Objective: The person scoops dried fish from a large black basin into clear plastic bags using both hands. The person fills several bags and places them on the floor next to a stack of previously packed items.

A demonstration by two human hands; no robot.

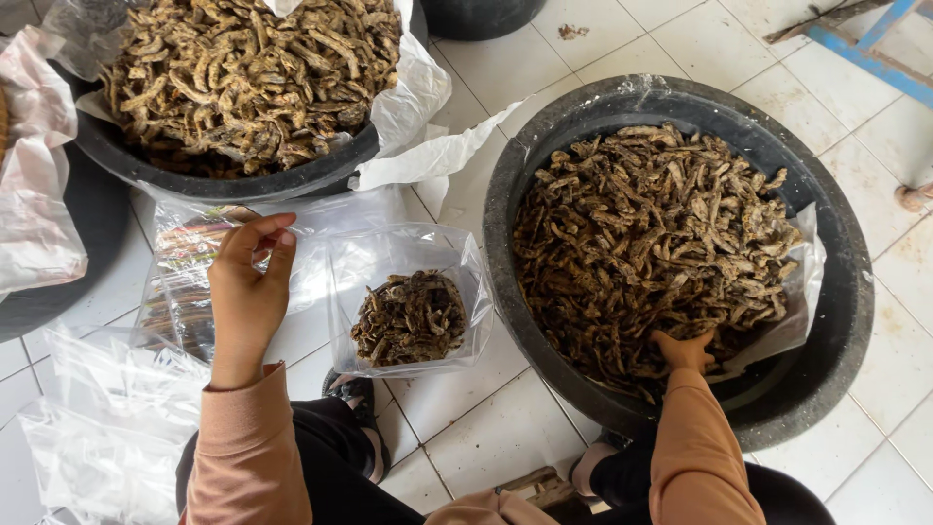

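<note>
two hands [248, 292] [683, 348] share the bagging: left pinches the clear bag's [408, 292] rim at centre frame. right, buried in the dried fish [651, 243] in the black tub [855, 292] at right, grip unclear; next it needs a handful carried to the bag.

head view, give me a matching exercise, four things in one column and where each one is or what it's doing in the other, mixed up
Things:
1. left hand
2. right hand
3. clear plastic bag
4. upper black tub

Places or states:
A. lined with white plastic, heaped with dried fish, at top left
B. dug into the dried fish in the large black tub
C. holding up the bag's edge with the fingertips
D. open on the tiled floor, a small pile of dried fish inside

Pairs: 1-C, 2-B, 3-D, 4-A
</note>
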